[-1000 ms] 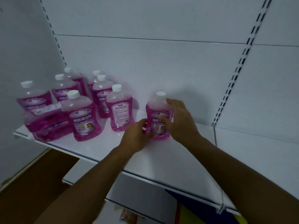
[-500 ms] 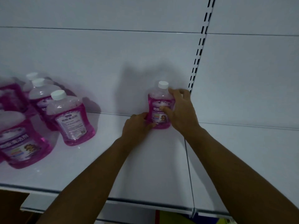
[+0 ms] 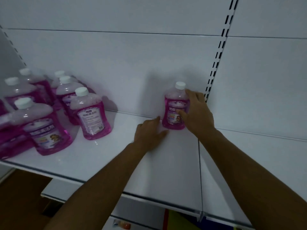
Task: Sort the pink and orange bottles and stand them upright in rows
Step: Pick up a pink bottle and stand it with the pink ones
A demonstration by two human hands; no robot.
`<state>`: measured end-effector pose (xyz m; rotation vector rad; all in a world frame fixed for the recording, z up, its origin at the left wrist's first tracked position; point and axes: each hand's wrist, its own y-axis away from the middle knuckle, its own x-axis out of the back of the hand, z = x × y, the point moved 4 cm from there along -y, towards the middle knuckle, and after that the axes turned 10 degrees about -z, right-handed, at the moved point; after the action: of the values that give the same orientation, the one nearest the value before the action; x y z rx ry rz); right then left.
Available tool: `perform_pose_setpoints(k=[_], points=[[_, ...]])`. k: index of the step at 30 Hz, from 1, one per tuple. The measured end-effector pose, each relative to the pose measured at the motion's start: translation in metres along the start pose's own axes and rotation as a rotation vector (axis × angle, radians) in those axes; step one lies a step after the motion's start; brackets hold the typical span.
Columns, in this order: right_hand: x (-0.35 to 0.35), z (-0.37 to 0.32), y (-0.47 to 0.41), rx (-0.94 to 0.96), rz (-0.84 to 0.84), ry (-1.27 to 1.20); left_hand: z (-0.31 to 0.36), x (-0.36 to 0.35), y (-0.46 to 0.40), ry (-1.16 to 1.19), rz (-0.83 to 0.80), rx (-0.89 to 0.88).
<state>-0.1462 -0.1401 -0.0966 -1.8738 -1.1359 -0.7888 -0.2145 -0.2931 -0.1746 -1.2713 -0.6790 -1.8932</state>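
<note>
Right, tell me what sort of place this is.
Probably a shop aisle or stockroom. The white metal shelf has a slotted upright on its back panel, like retail shelving, and many identical pink bottles with printed labels stand on it, one under the right hand.

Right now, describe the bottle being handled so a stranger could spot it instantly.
Find the slotted upright on the white back wall. Just left of its foot, at the back of the shelf, one pink bottle stands upright. It stands alone, gripped by the right hand, apart from the cluster further left.
</note>
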Motion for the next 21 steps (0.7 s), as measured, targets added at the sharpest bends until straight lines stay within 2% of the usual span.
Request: perform_pose_setpoints(k=[2,4,6,8,12,15,18,21], points=[[0.001,0.001,0.005,-0.017,-0.005,0.039,-0.009,0.006,0.017,0.043,0.05,0.043],[0.005,-0.003,0.013,-0.026,0.088,0.07,-0.02,0.015,0.039,0.137,0.147,0.084],[0.005,-0.018,0.023,0.063,0.198,0.09,-0.031,0.022,0.064,0.199,0.233,0.107],[-0.002,-0.043,0.032,0.196,0.231,0.055,-0.043,0.03,0.088,0.24,0.327,0.139],[-0.032,-0.103,0.04,0.417,0.081,-0.151,-0.074,0.048,0.131,0.354,0.495,0.267],[-0.054,-0.145,0.04,0.431,-0.077,-0.267,-0.096,0.061,0.149,0.453,0.573,0.293],[-0.072,-0.172,0.028,0.375,-0.192,-0.333,-0.108,0.072,0.153,0.576,0.611,0.208],[-0.086,-0.192,0.014,0.327,-0.238,-0.358,-0.113,0.079,0.15,0.754,0.565,0.064]])
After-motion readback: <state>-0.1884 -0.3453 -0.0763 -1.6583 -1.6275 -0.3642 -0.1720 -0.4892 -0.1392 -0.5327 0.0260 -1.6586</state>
